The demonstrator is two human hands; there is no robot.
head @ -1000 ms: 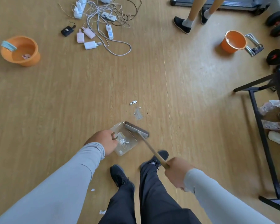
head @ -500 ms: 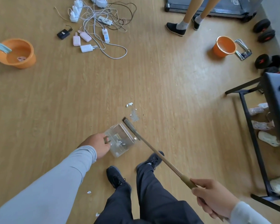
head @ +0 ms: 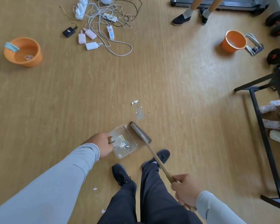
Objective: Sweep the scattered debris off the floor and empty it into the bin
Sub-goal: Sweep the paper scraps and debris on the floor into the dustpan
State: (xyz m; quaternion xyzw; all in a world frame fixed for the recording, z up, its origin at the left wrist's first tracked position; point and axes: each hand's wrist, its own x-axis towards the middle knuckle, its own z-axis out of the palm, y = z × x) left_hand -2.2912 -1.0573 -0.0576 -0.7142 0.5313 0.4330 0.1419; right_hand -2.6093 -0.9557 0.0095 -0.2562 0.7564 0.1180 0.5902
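My left hand (head: 102,145) grips the handle of a clear plastic dustpan (head: 125,136) that lies on the wooden floor with a few foil scraps inside. My right hand (head: 187,190) holds the wooden handle of a small broom (head: 141,132); its brush head rests on the floor at the pan's far right edge. Crumpled foil debris (head: 134,102) and a grey dust smear (head: 140,113) lie just beyond the brush. Two white scraps (head: 94,189) sit near my feet. An orange bin (head: 233,42) stands at the far right, another orange tub (head: 23,52) at the far left.
A tangle of cables, chargers and power strips (head: 103,21) covers the floor at the top. Another person's feet (head: 183,17) stand by a treadmill. Dumbbells (head: 276,21) lie at the top right. A black table frame (head: 262,131) with shoes under it lines the right side.
The broom head moved from over the pan's far edge to the floor beside its right edge. My right hand slid back down the handle. The dustpan stayed put.
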